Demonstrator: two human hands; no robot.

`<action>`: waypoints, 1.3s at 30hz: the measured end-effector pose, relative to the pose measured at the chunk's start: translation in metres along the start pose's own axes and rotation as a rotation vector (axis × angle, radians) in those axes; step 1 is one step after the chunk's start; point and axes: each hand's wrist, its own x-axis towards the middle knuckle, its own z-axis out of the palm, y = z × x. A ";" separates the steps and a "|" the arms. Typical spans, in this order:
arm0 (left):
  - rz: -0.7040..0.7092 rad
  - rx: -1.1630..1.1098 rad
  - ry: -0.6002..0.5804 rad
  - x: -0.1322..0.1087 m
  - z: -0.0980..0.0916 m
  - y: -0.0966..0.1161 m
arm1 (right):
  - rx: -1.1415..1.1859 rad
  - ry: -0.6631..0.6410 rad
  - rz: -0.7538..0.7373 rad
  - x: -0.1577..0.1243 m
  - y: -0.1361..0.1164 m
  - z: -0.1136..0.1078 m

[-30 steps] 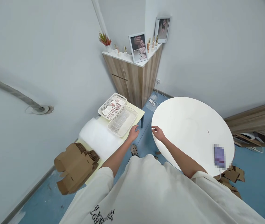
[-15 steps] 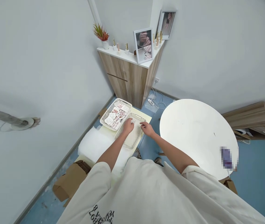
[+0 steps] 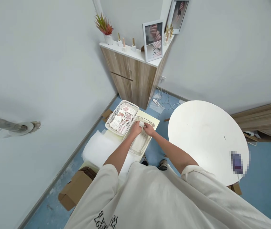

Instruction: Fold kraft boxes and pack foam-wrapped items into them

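Observation:
My left hand (image 3: 135,128) and my right hand (image 3: 148,129) meet over a clear plastic basket (image 3: 141,143) on a low pale-yellow table (image 3: 154,121). Between their fingers sits a small white item (image 3: 142,126), too small to name. Both hands look pinched on it. Just left of the clear basket stands a white mesh basket (image 3: 112,116) filled with several small pink-and-white packets (image 3: 123,118).
White foam sheeting (image 3: 97,148) lies on the near end of the low table, with folded cardboard boxes (image 3: 75,189) beyond it. A round white table (image 3: 209,140) stands at my right. A wooden corner cabinet (image 3: 135,74) with frames and bottles stands ahead.
I have stepped from the round table toward the low table. Both hands moved from open air to the clear basket and closed together on a small white item.

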 end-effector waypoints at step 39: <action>0.464 -0.255 -0.106 -0.102 0.266 0.234 | -0.126 0.596 -0.178 -0.221 0.218 -0.262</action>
